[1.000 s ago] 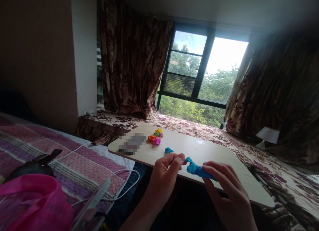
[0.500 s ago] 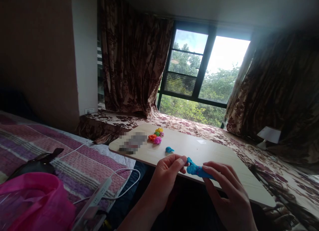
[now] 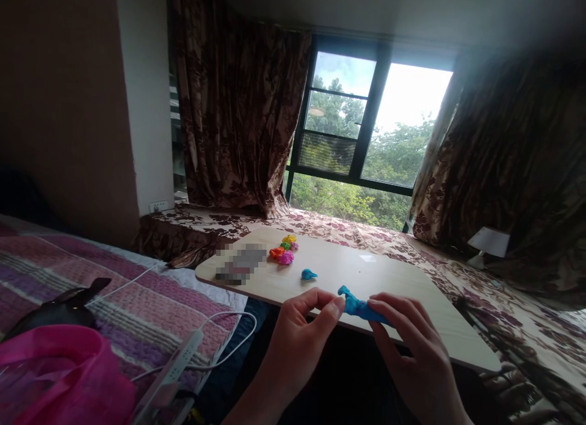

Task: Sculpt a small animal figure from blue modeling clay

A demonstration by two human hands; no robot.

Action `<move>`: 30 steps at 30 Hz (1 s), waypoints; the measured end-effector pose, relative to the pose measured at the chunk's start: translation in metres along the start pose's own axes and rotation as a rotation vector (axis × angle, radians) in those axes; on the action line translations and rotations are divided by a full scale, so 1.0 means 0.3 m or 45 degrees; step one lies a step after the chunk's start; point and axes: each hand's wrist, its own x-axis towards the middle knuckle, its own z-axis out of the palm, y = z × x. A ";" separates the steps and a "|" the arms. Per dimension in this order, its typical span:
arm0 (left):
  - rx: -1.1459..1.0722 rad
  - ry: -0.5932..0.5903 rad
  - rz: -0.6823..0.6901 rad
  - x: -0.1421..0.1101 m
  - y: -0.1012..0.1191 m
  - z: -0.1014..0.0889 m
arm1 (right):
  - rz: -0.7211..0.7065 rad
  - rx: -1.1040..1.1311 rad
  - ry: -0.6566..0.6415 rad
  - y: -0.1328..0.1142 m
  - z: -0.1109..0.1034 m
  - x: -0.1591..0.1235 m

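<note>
Over the near edge of a light wooden board (image 3: 389,278), my right hand (image 3: 412,358) holds a long blue clay piece (image 3: 359,306) between thumb and fingers. My left hand (image 3: 300,336) is pinched closed right at the left tip of that blue piece; I cannot make out whether anything small sits between its fingertips. A small blue lump (image 3: 308,274) lies on the board just beyond my hands. Farther back on the board sits a cluster of orange, pink, yellow and green clay lumps (image 3: 284,250).
A blurred flat object (image 3: 240,263) lies at the board's left end. A striped pink quilt (image 3: 91,290) with a white power strip (image 3: 176,367) and cable, a pink bag (image 3: 55,376) and a dark object are at left. Window, patterned curtains and a small white lamp (image 3: 489,243) stand behind.
My left fingertips have closed in on the tip of the blue piece. The view has shifted slightly; both hands stay over the board's near edge.
</note>
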 end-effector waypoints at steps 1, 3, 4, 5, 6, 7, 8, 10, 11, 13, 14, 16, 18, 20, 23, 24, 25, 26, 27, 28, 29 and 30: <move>-0.018 0.002 -0.012 0.001 -0.001 0.001 | 0.005 0.003 -0.004 0.002 0.000 -0.001; -0.094 0.021 -0.045 0.002 -0.003 0.005 | 0.019 0.009 -0.014 0.004 0.000 -0.005; -0.156 0.038 -0.073 0.002 -0.004 0.008 | 0.023 0.013 -0.016 0.004 0.001 -0.006; -0.233 0.057 -0.107 0.002 -0.006 0.011 | 0.027 0.019 -0.015 0.004 0.001 -0.007; -0.319 0.067 -0.143 0.002 -0.010 0.014 | 0.032 0.028 -0.015 0.003 0.001 -0.007; -0.405 0.065 -0.173 0.003 -0.014 0.016 | 0.035 0.038 -0.013 0.002 0.001 -0.007; -0.482 0.050 -0.195 0.003 -0.020 0.018 | 0.040 0.049 -0.012 0.000 0.001 -0.007; -0.604 -0.009 -0.219 0.005 -0.032 0.018 | 0.049 0.064 -0.010 -0.002 0.001 -0.006; -0.649 -0.037 -0.221 0.006 -0.037 0.018 | 0.054 0.070 -0.009 -0.002 0.001 -0.005; -0.718 -0.080 -0.235 0.006 -0.043 0.016 | 0.058 0.085 0.001 -0.003 0.000 -0.005; -0.741 -0.094 -0.242 0.006 -0.043 0.016 | 0.057 0.093 0.007 -0.003 0.000 -0.004; -0.761 -0.105 -0.245 0.005 -0.040 0.016 | 0.056 0.106 0.019 -0.003 -0.001 -0.003; -0.771 -0.105 -0.248 0.005 -0.035 0.018 | 0.059 0.117 0.024 -0.004 -0.002 -0.002; -0.785 -0.107 -0.245 0.005 -0.032 0.021 | 0.073 0.133 0.026 -0.004 -0.003 0.000; -0.800 -0.105 -0.253 0.008 -0.033 0.025 | 0.095 0.157 0.036 -0.003 -0.006 -0.001; -0.794 -0.096 -0.254 0.009 -0.034 0.026 | 0.101 0.163 0.037 -0.002 -0.007 -0.002; -0.778 -0.087 -0.253 0.010 -0.036 0.026 | 0.105 0.167 0.036 -0.001 -0.008 -0.003; -0.745 -0.070 -0.248 0.010 -0.038 0.026 | 0.109 0.171 0.036 0.000 -0.008 -0.004; -0.687 -0.046 -0.233 0.010 -0.039 0.024 | 0.116 0.174 0.034 0.002 -0.008 -0.006; -0.602 -0.008 -0.204 0.009 -0.040 0.021 | 0.125 0.178 0.031 0.003 -0.007 -0.007; -0.490 0.037 -0.160 0.007 -0.039 0.017 | 0.132 0.181 0.027 0.003 -0.007 -0.008; -0.359 0.089 -0.099 0.004 -0.038 0.012 | 0.136 0.184 0.025 0.003 -0.006 -0.008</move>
